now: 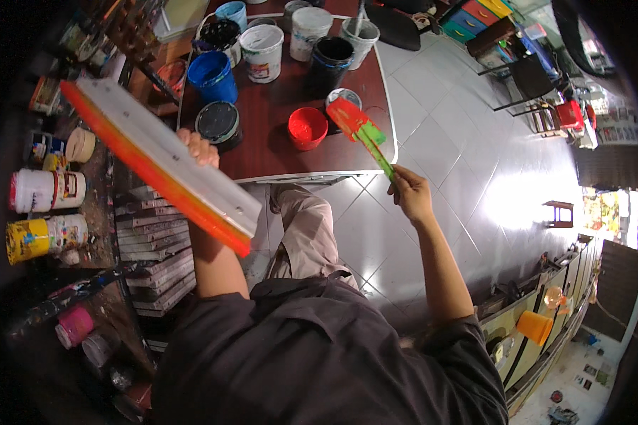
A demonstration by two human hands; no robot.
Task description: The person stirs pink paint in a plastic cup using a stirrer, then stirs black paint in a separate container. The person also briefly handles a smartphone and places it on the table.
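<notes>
My left hand point(200, 147) is closed around a long screen-printing squeegee point(152, 134) with a pale grey holder. Red-orange colour runs along its blade edge, and it slants down to the right in front of my left forearm. In my right hand point(411, 193) a green spatula point(370, 136) is gripped by its lower end. Red paint coats its upper end, which points up and left over the table. Left of the spatula, a small red tub point(308, 129) with wet red inside stands near the table's front edge, touched by neither hand.
The dark red table point(266, 159) bears several paint buckets, among them a blue bucket point(211, 76), a black bucket point(329, 62) and a white bucket point(262, 53). Paint-stained shelves point(96, 234) with tubs stand at left, beside stacked frames point(156, 262). Tiled floor point(432, 142) extends right.
</notes>
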